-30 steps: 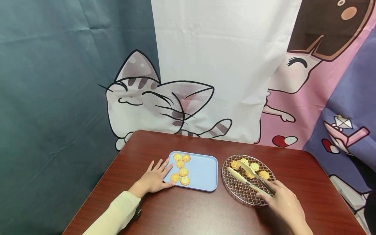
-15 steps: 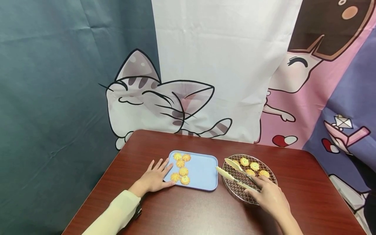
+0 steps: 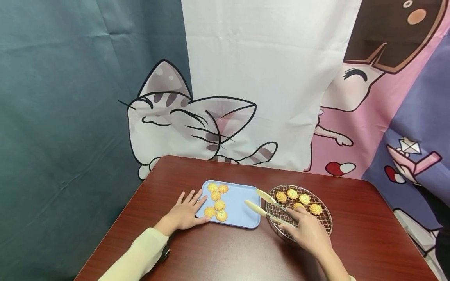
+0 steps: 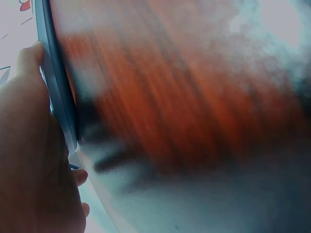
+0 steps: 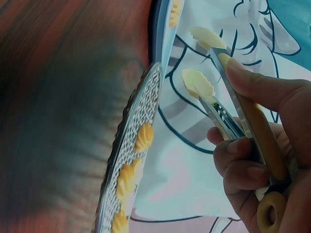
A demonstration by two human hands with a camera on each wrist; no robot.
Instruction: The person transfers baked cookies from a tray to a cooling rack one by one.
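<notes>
In the head view my left hand (image 3: 184, 214) rests with spread, straight fingers at the left edge of a light blue tray (image 3: 239, 223). In the left wrist view, the thumb (image 4: 32, 57) touches the tray's rim. Several swirled butter cookies (image 3: 219, 205) lie in two clusters on the tray's left half. My right hand (image 3: 309, 231) grips a pair of food tongs (image 3: 258, 210) with cream tips. The tips are spread apart with nothing between them, over the tray's right end. Beneath the right hand is a round wire cooling rack (image 3: 277, 222), partly hidden, holding several cookies (image 3: 304, 199).
The tray and rack stand side by side on a dark red wooden table (image 3: 225, 249). Behind it hangs a cloth backdrop (image 3: 267, 78) printed with a cartoon cat. A pale sleeve (image 3: 140, 255) covers the left forearm.
My right hand and the tongs have moved left, from above the cookies on the rack to the tray's right end. The tongs stay spread and hold nothing. The left hand keeps its place.
</notes>
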